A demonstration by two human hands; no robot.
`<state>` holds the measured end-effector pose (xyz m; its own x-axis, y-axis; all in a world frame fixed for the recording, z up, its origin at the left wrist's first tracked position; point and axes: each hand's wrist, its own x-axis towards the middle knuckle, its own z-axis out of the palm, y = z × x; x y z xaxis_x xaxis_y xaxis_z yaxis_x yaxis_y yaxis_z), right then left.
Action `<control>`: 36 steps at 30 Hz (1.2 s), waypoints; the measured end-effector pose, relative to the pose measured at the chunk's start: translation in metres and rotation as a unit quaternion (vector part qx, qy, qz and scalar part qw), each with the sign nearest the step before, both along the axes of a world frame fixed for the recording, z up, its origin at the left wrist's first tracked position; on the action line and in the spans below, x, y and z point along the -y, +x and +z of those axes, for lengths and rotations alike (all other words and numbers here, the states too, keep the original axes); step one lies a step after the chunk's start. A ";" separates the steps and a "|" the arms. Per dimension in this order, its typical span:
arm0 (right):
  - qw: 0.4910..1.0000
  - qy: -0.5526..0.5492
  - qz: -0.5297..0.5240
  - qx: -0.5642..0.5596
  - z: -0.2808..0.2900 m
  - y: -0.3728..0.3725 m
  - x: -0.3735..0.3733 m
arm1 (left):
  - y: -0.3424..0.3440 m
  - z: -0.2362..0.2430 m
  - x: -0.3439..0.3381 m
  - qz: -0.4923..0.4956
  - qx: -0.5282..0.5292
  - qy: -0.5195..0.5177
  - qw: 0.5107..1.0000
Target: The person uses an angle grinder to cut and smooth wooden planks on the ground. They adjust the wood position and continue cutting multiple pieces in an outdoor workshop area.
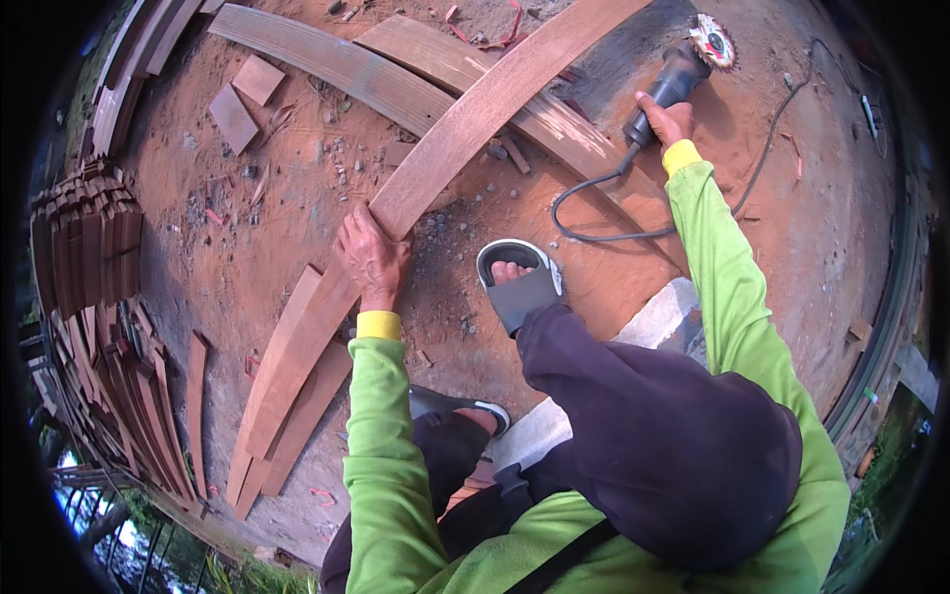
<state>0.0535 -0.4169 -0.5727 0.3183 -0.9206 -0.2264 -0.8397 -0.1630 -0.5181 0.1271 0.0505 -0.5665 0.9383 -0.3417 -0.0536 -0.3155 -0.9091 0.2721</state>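
My left hand (372,252) grips a long reddish wooden plank (465,129) that runs diagonally from the lower left to the top, across other boards. My right hand (665,119) is closed on the dark body of an angle grinder (676,77), whose toothed round blade (711,43) faces away from me at the upper right. A cord (584,230) loops from the grinder's rear. Beneath the held plank, a splintered board (559,139) and a weathered board (307,54) cross on the dirt. More planks (307,426) lie beside my left forearm.
Stacks of boards (84,243) and loose strips (139,396) line the left side. Small offcuts (236,121) and gravel are scattered on the reddish ground (208,277). My sandaled foot (520,287) is between my hands, near a pale slab (653,322). The cord trails along the right.
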 end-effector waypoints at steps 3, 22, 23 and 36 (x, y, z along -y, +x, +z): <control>0.999 0.019 0.006 -0.026 0.015 0.009 0.000 | 0.000 0.004 0.002 0.004 0.000 0.005 1.000; 0.890 0.331 -0.075 0.305 0.041 -0.019 0.038 | 0.007 0.001 0.154 -0.004 0.043 -0.063 0.997; 0.872 0.356 -0.085 0.325 0.041 -0.023 0.041 | 0.008 0.002 0.155 -0.008 0.044 -0.064 0.997; 0.878 0.338 0.046 0.336 0.128 -0.084 -0.046 | 0.005 0.030 0.172 -0.045 0.110 -0.149 0.982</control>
